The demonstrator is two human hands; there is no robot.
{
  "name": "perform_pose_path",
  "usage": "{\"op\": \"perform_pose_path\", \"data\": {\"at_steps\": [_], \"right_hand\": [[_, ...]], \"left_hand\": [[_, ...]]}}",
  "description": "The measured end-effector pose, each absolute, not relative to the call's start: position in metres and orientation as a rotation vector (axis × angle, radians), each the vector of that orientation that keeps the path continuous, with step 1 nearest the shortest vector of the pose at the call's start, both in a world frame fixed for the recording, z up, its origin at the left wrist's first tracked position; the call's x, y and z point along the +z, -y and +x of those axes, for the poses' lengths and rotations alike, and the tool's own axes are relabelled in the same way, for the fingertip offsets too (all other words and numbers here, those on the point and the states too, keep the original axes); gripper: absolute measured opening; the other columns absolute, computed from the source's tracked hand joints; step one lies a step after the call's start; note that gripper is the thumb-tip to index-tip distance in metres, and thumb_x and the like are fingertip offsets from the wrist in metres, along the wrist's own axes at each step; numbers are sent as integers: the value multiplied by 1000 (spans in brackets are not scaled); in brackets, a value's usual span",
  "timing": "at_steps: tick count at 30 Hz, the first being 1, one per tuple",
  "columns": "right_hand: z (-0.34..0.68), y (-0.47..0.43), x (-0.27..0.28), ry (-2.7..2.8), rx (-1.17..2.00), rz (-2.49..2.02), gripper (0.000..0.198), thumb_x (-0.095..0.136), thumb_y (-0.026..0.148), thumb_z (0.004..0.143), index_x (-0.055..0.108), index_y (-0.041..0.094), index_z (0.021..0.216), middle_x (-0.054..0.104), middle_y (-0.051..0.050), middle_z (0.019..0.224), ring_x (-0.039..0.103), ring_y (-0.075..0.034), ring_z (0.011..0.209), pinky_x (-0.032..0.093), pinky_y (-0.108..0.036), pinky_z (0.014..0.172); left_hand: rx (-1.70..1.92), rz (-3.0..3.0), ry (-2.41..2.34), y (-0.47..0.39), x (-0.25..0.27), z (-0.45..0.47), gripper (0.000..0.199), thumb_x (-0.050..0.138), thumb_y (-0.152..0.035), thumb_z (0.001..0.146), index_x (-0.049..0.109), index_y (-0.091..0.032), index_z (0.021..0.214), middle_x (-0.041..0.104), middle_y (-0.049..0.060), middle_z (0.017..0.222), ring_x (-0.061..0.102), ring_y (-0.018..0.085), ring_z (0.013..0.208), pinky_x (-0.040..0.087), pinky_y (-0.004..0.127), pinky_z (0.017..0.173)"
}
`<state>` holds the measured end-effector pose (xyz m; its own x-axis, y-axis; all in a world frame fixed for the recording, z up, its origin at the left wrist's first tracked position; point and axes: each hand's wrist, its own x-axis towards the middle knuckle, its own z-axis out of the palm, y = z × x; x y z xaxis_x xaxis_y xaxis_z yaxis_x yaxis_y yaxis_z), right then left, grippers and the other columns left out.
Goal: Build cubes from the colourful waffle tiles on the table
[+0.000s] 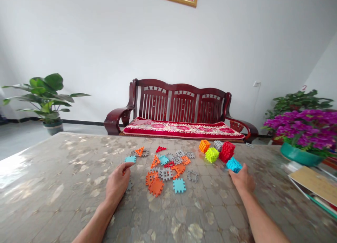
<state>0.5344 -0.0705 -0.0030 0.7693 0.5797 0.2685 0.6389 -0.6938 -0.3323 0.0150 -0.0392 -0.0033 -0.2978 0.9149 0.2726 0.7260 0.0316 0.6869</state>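
My right hand [242,180] grips a light blue cube [233,164] built of toothed plastic tiles, resting on the table [65,186]. Just beyond it stand a red cube [226,151], a yellow-green cube [212,154], an orange cube [204,145] and a grey cube [218,145]. My left hand [117,183] lies on the table with its fingers on a grey tile [129,185], the forefinger pointing toward a light blue tile [130,159]. Between my hands lies a loose pile of orange, grey, blue and red tiles [165,165], among them a blue square tile [179,185].
The table has a stone-patterned glossy top. A teal pot of purple flowers [302,130] and stacked books [313,186] sit at its right edge. A red wooden bench [179,113] stands behind, and a leafy potted plant [47,99] on the floor at left.
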Motion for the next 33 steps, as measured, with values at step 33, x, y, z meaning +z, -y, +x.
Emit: {"op": "perform_pose_path", "data": {"at_steps": [33], "right_hand": [[354, 24, -24, 1975, 35, -1980, 57, 42, 44, 94, 45, 18, 145, 44, -16, 150, 38, -30, 140, 29, -48, 113]], "left_hand": [[1158, 1685, -1908, 37, -8, 15, 41, 43, -30, 84, 64, -24, 118, 71, 4, 120, 67, 21, 107, 50, 32, 95]]}}
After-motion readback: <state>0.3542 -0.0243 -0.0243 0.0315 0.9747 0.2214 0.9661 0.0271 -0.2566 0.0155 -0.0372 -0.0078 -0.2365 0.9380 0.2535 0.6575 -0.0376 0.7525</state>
